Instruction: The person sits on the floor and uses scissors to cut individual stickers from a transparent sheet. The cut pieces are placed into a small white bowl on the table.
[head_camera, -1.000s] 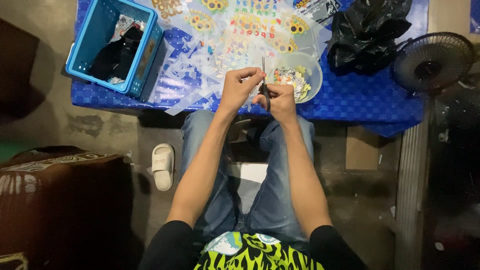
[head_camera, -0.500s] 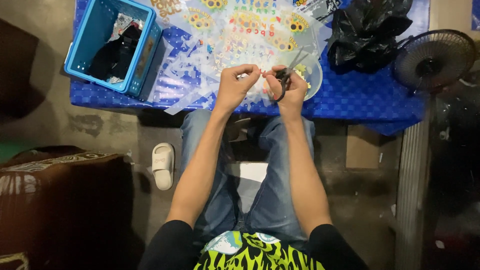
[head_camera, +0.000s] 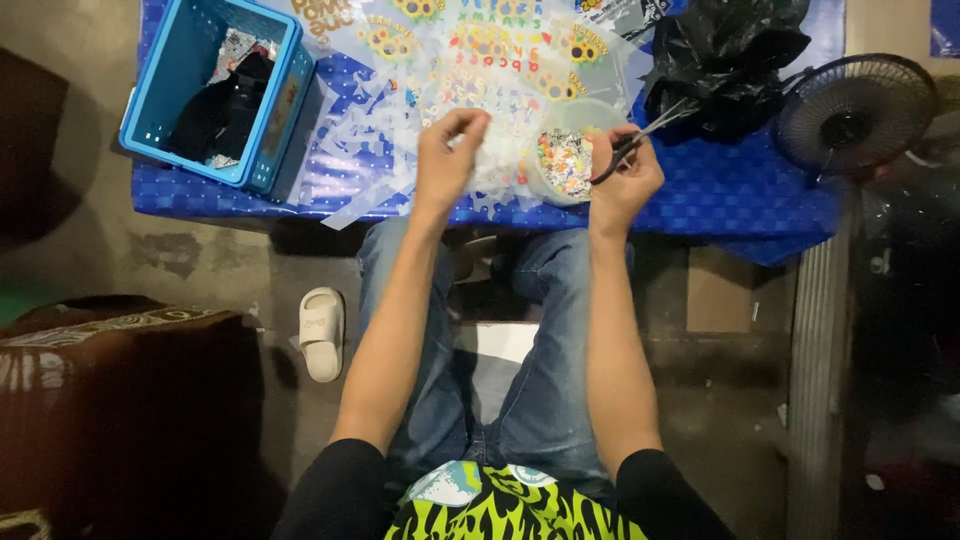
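My right hand grips a pair of scissors whose blades point up and right, beside a clear bowl of small colourful cut-outs. My left hand pinches a small clear piece, too small to make out, above the clear sticker sheets printed with sunflowers and letters. Both hands hover over the front edge of the blue checkered table, apart from each other, with the bowl between them.
A blue plastic basket with dark items stands at the table's left end. A crumpled black plastic bag and a small black fan sit at the right. A white slipper lies on the floor, a dark patterned seat at lower left.
My hands were together at the table's edge with the scissors at the pinched piece; now they have parted, the right hand swinging the scissors out to the right of the bowl.
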